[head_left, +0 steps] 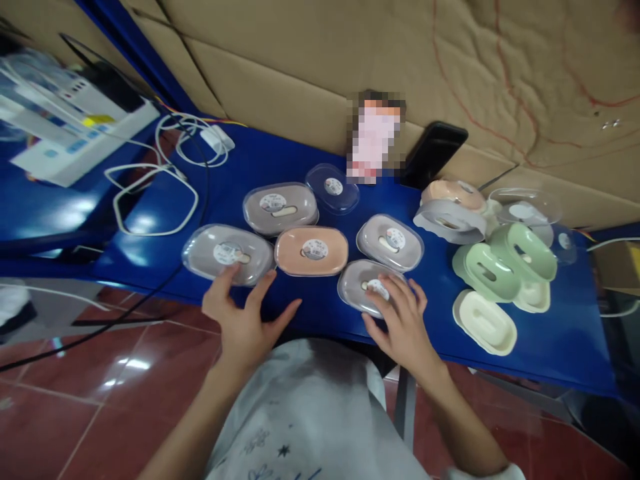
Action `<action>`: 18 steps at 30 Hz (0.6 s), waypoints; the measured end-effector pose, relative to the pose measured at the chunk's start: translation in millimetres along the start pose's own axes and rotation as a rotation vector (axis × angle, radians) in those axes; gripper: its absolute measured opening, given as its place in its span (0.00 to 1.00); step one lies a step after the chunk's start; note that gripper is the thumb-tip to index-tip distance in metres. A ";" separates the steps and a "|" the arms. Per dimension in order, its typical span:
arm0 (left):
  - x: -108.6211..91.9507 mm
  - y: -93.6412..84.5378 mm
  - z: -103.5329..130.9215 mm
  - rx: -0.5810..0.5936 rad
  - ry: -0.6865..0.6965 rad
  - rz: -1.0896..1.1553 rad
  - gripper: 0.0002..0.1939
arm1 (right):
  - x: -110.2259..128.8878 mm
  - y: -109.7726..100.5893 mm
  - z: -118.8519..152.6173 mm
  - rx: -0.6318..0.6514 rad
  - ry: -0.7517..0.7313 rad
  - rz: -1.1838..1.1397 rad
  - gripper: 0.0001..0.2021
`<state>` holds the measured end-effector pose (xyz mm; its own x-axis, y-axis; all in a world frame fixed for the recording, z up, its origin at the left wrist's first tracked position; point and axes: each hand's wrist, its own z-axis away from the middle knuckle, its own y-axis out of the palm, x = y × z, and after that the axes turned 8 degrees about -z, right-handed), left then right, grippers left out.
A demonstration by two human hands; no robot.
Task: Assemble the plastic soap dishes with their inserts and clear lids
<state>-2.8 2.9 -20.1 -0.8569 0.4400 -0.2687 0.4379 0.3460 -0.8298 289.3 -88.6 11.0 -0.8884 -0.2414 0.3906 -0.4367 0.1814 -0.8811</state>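
Observation:
My left hand (pixel 243 317) is open, its fingers spread, and a fingertip reaches the lid of a grey oval soap box (pixel 205 252) at the left. My right hand (pixel 400 317) lies over another grey soap box (pixel 350 283), fingers apart on its clear labelled lid and thumb at the near edge. Between the hands sits a peach soap box (pixel 290 253), also lidded. Behind it is a grey box (pixel 255 207) with a label, and to the right stands one more grey box (pixel 367 243). A loose clear lid (pixel 345 197) lies at the back.
Green soap box parts (pixel 543 257), a cream tray (pixel 493 337) and stacked grey and peach parts (pixel 440 230) occupy the right of the blue table (pixel 310 327). A blurred-out screen (pixel 375 137) and a black phone-like object (pixel 437 150) lean on cardboard behind. White cables (pixel 150 232) lie left.

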 end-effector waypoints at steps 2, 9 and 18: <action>4.0 6.9 -6.7 0.044 0.000 -0.029 0.38 | 2.8 4.4 -9.4 0.040 0.006 0.009 0.19; 2.9 23.8 -32.9 0.112 -0.002 -0.038 0.34 | -1.2 13.6 -29.4 0.043 -0.044 -0.020 0.24; -55.7 9.4 -14.8 0.094 0.431 0.346 0.23 | -55.9 -55.4 54.2 -0.393 0.357 0.115 0.17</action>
<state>53.0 -6.1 -5.7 -0.4704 0.8204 -0.3251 0.6304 0.0546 -0.7743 370.8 -136.9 23.6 -0.8969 0.1272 0.4235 -0.2929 0.5466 -0.7845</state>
